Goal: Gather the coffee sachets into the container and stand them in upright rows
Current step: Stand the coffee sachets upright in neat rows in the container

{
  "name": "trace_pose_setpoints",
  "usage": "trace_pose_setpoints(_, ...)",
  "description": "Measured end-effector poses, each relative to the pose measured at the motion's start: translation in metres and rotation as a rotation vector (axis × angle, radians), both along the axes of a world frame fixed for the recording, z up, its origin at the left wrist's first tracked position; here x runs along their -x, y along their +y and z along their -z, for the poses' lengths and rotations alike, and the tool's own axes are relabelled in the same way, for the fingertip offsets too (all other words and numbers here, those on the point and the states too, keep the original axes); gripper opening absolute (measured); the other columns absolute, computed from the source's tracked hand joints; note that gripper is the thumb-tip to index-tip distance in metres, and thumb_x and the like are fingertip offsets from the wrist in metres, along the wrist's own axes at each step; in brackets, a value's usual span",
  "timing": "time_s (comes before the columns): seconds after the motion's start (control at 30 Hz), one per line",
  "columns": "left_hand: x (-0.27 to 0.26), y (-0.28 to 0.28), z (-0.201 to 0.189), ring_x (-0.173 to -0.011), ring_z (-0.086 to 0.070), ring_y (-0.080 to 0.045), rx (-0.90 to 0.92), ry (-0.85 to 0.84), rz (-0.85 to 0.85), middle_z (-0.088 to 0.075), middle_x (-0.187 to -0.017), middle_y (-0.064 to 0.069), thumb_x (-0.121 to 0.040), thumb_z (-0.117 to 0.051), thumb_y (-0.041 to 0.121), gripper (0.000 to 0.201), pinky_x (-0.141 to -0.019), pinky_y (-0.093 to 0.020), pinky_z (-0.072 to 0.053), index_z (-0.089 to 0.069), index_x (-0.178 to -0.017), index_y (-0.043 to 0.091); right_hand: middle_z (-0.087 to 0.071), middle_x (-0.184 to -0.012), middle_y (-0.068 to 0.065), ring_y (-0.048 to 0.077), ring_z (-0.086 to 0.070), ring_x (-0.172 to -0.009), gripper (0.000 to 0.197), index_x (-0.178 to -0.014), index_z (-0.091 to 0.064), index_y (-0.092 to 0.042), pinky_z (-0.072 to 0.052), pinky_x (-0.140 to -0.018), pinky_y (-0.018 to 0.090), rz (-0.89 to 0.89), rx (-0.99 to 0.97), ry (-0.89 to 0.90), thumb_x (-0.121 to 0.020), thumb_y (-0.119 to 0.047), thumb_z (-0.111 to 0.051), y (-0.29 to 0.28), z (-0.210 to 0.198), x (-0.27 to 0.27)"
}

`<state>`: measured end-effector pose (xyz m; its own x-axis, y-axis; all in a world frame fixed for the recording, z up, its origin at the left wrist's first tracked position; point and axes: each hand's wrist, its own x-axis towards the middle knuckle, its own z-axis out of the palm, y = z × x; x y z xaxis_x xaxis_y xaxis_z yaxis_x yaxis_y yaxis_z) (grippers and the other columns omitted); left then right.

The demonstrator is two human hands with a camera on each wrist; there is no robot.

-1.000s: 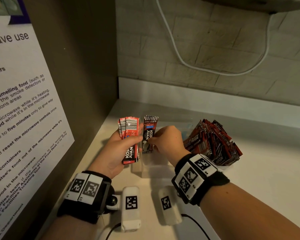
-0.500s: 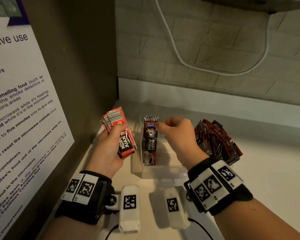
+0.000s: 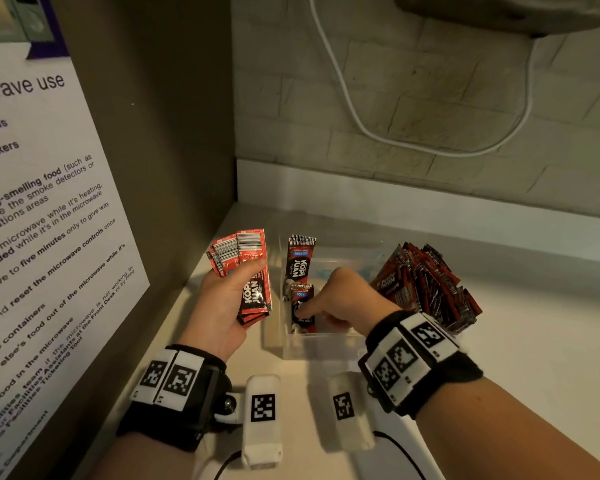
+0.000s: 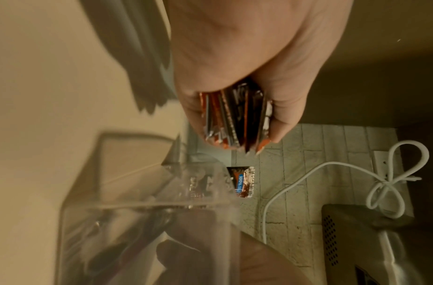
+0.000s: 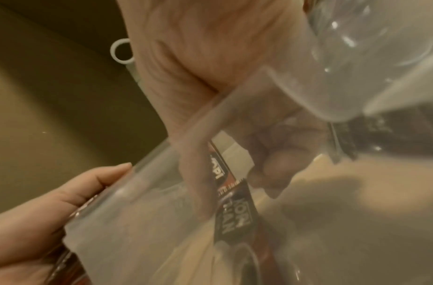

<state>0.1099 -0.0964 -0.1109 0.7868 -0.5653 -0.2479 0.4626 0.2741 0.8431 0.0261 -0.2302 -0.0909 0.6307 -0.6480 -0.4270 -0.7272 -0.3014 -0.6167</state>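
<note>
My left hand (image 3: 253, 282) grips a fanned stack of red and black coffee sachets (image 3: 243, 247) just left of the clear plastic container (image 3: 323, 344); the stack's edges (image 4: 234, 119) show in the left wrist view. Two sachets are inside against the left wall. The far one (image 3: 300, 263) stands upright, and the near one (image 3: 298, 299) sits lower. My right hand (image 3: 314, 311) reaches down into the container, and its thumb (image 5: 195, 179) and curled fingers pinch the lower sachet (image 5: 234, 212).
A second holder at the right carries a loose heap of sachets (image 3: 426, 285). A side panel with a microwave notice (image 3: 49, 202) closes off the left. A white cable (image 3: 343, 109) hangs on the brick wall behind. The pale counter (image 3: 534, 341) stretches right.
My right hand set a sachet into the container, lifted off, and has dropped back inside onto the lower sachet. My left hand swung out left with its stack, then came back closer to the container.
</note>
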Motion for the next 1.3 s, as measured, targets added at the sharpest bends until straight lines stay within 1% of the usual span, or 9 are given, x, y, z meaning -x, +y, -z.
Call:
trace_pose_setpoints(0.17, -0.001, -0.001, 0.002, -0.065, -0.061, -0.016, -0.036, 0.024, 0.006, -0.065, -0.072, 0.001, -0.084, -0.070, 0.013, 0.013, -0.056, -0.029, -0.047, -0.066, -0.092, 0.021, -0.056, -0.059, 0.009, 0.019, -0.053, -0.047, 0.022, -0.076, -0.056, -0.004, -0.044, -0.045, 0.025, 0.029, -0.091, 0.018, -0.073, -0.003, -0.077, -0.002, 0.005, -0.005)
trace_pose_setpoints(0.27, -0.001, -0.001, 0.001, -0.062, -0.062, -0.014, -0.036, 0.024, 0.009, -0.066, -0.071, 0.002, -0.084, -0.069, 0.013, 0.013, -0.054, -0.028, -0.047, -0.066, -0.094, 0.021, -0.061, -0.053, 0.007, 0.013, -0.056, -0.038, 0.018, -0.072, -0.056, -0.003, -0.047, -0.041, 0.020, 0.061, -0.162, -0.112, -0.077, 0.007, -0.071, -0.003, 0.002, -0.002)
trace_pose_setpoints(0.33, -0.001, -0.001, 0.001, -0.061, -0.063, -0.014, -0.041, 0.023, 0.017, -0.067, -0.072, 0.001, -0.083, -0.070, 0.013, 0.016, -0.054, -0.027, -0.048, -0.067, -0.098, 0.019, -0.067, -0.068, 0.010, 0.017, -0.066, -0.055, 0.022, -0.070, -0.057, -0.007, -0.058, -0.059, 0.032, 0.092, -0.166, -0.248, -0.076, 0.008, -0.072, -0.005, 0.003, -0.002)
trace_pose_setpoints(0.4, 0.000, -0.002, 0.001, -0.062, -0.065, -0.015, -0.046, 0.012, 0.030, -0.069, -0.075, -0.001, -0.083, -0.070, 0.012, 0.024, -0.054, -0.027, -0.049, -0.068, -0.107, 0.014, -0.065, -0.071, 0.011, 0.026, -0.067, -0.068, 0.030, -0.064, -0.052, -0.010, -0.059, -0.075, 0.044, 0.152, -0.157, -0.392, -0.076, 0.010, -0.071, -0.006, 0.003, -0.005)
trace_pose_setpoints(0.67, 0.006, -0.001, -0.005, -0.058, -0.066, -0.010, -0.002, -0.056, 0.100, -0.069, -0.077, -0.002, -0.087, -0.064, 0.006, 0.022, -0.048, -0.023, -0.050, -0.066, -0.108, 0.014, -0.064, -0.071, 0.009, 0.029, -0.068, -0.069, 0.031, -0.064, -0.052, -0.015, -0.060, -0.069, 0.043, 0.193, 0.014, -0.605, -0.078, 0.006, -0.071, -0.005, 0.019, -0.018)
trace_pose_setpoints(0.77, 0.008, 0.000, -0.007, -0.064, -0.069, -0.011, 0.006, -0.103, 0.163, -0.072, -0.080, 0.000, -0.089, -0.060, 0.005, 0.024, -0.052, -0.023, -0.052, -0.066, -0.110, 0.014, -0.064, -0.068, 0.006, 0.029, -0.068, -0.067, 0.032, -0.063, -0.052, -0.016, -0.060, -0.067, 0.042, 0.161, 0.093, -0.589, -0.075, 0.004, -0.074, -0.006, 0.025, -0.019)
trace_pose_setpoints(0.87, 0.010, 0.000, -0.007, -0.077, -0.069, -0.017, -0.012, -0.136, 0.191, -0.073, -0.088, -0.004, -0.089, -0.060, 0.005, 0.021, -0.066, -0.031, -0.053, -0.066, -0.107, 0.015, -0.067, -0.073, 0.010, 0.032, -0.069, -0.073, 0.035, -0.065, -0.050, -0.017, -0.059, -0.066, 0.046, 0.137, 0.163, -0.501, -0.065, 0.000, -0.080, -0.005, 0.027, -0.020)
trace_pose_setpoints(1.03, 0.010, 0.000, -0.006, -0.079, -0.069, -0.018, -0.023, -0.148, 0.195, -0.073, -0.090, -0.004, -0.089, -0.061, 0.006, 0.019, -0.069, -0.033, -0.052, -0.066, -0.104, 0.017, -0.061, -0.078, 0.002, 0.020, -0.061, -0.073, 0.042, -0.069, -0.045, -0.019, -0.047, -0.057, 0.027, 0.059, 0.261, -0.318, -0.065, -0.021, -0.086, -0.005, 0.023, -0.017)
trace_pose_setpoints(1.3, 0.007, 0.001, -0.007, -0.068, -0.070, -0.008, -0.007, -0.148, 0.162, -0.074, -0.087, 0.000, -0.087, -0.064, 0.006, 0.028, -0.053, -0.021, -0.051, -0.066, -0.114, 0.012, -0.070, -0.075, 0.009, 0.021, -0.068, -0.069, 0.041, -0.080, -0.068, -0.004, -0.057, -0.070, 0.032, 0.035, 0.257, -0.221, -0.072, -0.042, -0.079, -0.010, 0.038, -0.026)
